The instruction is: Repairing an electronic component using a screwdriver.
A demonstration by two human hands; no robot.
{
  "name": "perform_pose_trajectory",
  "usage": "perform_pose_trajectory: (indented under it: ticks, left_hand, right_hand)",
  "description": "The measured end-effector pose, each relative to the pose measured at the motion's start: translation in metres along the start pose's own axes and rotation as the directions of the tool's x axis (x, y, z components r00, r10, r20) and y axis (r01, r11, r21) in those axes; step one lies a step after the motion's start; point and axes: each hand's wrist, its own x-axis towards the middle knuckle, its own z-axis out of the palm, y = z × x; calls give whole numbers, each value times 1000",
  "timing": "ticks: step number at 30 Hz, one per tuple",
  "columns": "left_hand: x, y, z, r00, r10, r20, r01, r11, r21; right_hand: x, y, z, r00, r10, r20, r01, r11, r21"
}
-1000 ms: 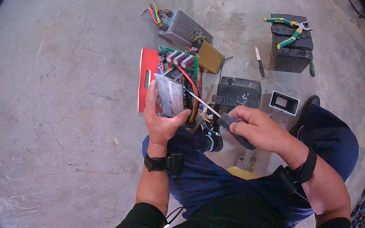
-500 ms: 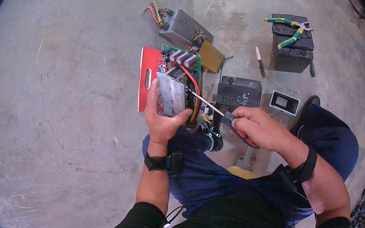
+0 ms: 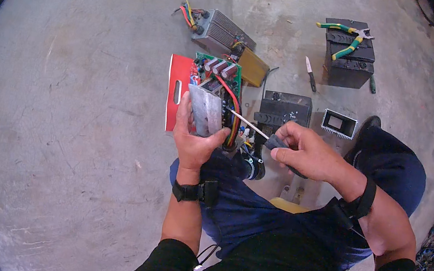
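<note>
My left hand (image 3: 193,144) grips a green circuit board (image 3: 235,77) by the grey metal plate (image 3: 207,109) fixed to it, thumb on one edge and fingers round the other. Capacitors stand along the board's far end, and thick red, yellow and black wires curve down its right side. My right hand (image 3: 306,151) is closed round the dark handle of a screwdriver (image 3: 262,132). Its shaft points up and left, and its tip meets the board's right side beside the metal plate. Whether it sits in a screw head is too small to tell.
Behind the board lie a red box (image 3: 171,115), a finned metal case (image 3: 223,31) with wires and a yellow block (image 3: 253,67). Black batteries (image 3: 286,105) stand ahead, one carrying green-yellow pliers (image 3: 354,44). A knife (image 3: 311,74) and an open metal housing (image 3: 339,123) lie rightward.
The fingers of my right hand have shifted round the screwdriver handle, and the hand has turned. The tip stays at the same spot on the board, which my left hand still holds.
</note>
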Motion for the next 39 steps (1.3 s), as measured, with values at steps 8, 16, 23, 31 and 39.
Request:
perform_pose_trajectory:
  ticks: [8, 16, 23, 31, 39]
  left_hand:
    - [1, -3, -2, 1000, 1, 1, -1, 997, 77]
    - [3, -5, -2, 1000, 8, 21, -10, 997, 72]
    - [3, -10, -5, 1000, 13, 12, -14, 993, 114]
    - [4, -4, -2, 1000, -8, 20, 7, 997, 82]
    - [5, -3, -4, 1000, 18, 24, -21, 994, 110]
  right_hand:
    - [1, 4, 3, 1000, 7, -12, -7, 1000, 5]
    - [1, 5, 5, 999, 33, 12, -33, 998, 44]
    - [0, 3, 6, 999, 32, -7, -31, 999, 38]
    - [-1, -4, 6, 998, 58, -14, -58, 998, 19]
    - [-1, -4, 7, 999, 49, 0, -49, 998, 35]
